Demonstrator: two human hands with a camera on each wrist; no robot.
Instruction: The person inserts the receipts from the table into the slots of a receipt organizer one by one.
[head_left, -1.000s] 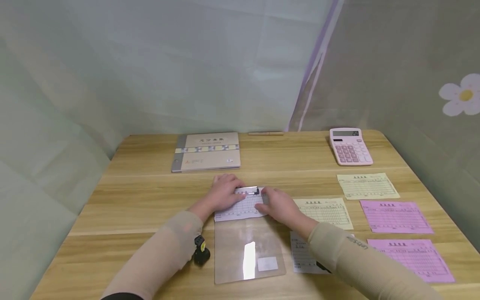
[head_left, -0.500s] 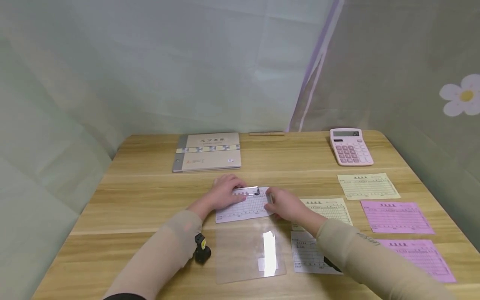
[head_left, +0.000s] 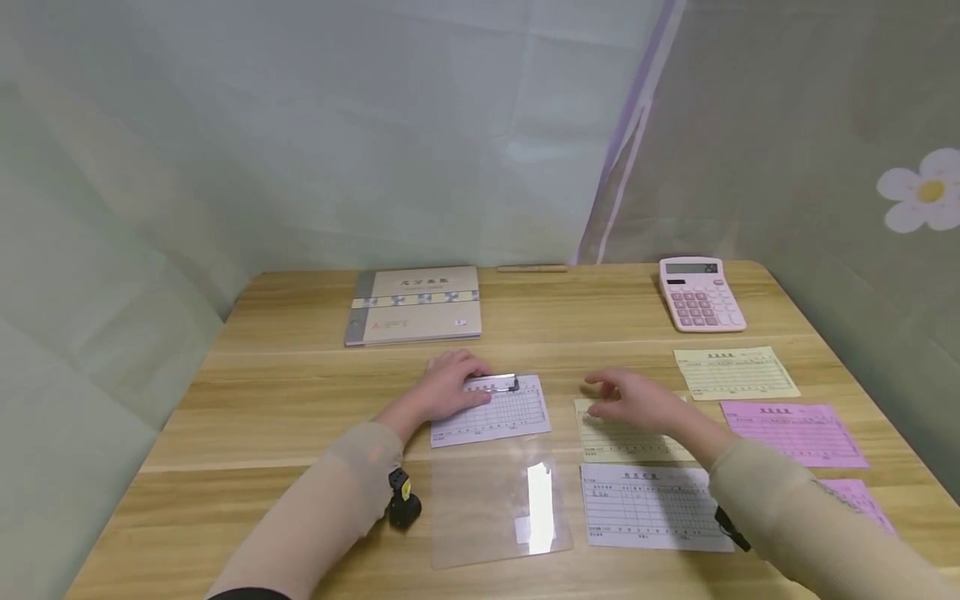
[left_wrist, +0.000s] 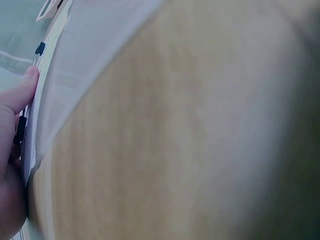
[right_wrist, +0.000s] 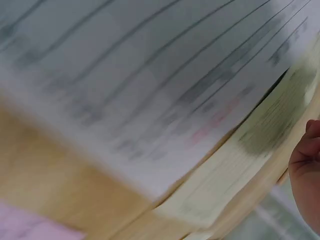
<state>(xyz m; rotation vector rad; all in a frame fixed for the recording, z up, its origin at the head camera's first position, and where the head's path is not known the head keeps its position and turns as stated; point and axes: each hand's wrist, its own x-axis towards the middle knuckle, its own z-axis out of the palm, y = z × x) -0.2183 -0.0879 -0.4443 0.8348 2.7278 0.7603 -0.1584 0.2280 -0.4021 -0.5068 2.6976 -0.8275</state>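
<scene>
A clear clipboard [head_left: 487, 508] lies at the middle of the table, with a white receipt form [head_left: 504, 417] under its metal clip [head_left: 495, 382]. My left hand [head_left: 450, 385] grips the clipboard's top end at the clip; its thumb lies over the form beside the clip. In the left wrist view the thumb [left_wrist: 22, 92] reaches along the clip, close to its black end. My right hand [head_left: 637, 404] hovers over a yellow form [head_left: 622, 442], holding nothing, with fingers loosely bent. Another white form [head_left: 652, 508] lies below the yellow one, under the right wrist.
Pink forms [head_left: 795, 433] and another yellow form [head_left: 735, 372] lie at the right. A pink calculator [head_left: 701, 293] stands at the back right. A ledger book [head_left: 416, 307] lies at the back left, with a pen [head_left: 532, 268] along the far edge.
My right hand has let go of the clipped white form and moved right, over the yellow form. The clipped form's right side is now uncovered. My left hand has stayed at the clip.
</scene>
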